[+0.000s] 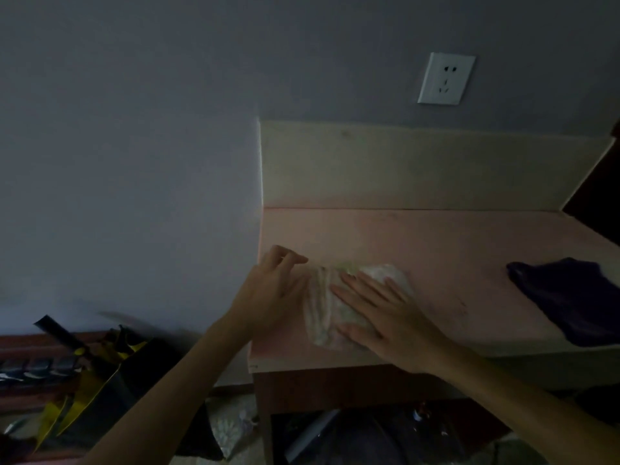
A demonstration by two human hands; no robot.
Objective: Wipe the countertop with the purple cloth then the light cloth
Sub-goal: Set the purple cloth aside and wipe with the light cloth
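My right hand (379, 310) lies flat with straight fingers on the light cloth (339, 307), pressing it onto the near left part of the countertop (436, 243), while my left hand (271, 286) sits at the cloth's left edge with fingers loosely bent, and I cannot tell whether it pinches the fabric or only touches it. Off to the cloth's right, well apart near the counter's right end, the purple cloth (570, 297) lies in a heap, so I judge I am on the second wipe, and next I need to keep the palm pressed and sweep the light cloth rightward and back toward the pale backsplash (419, 169) beyond it.
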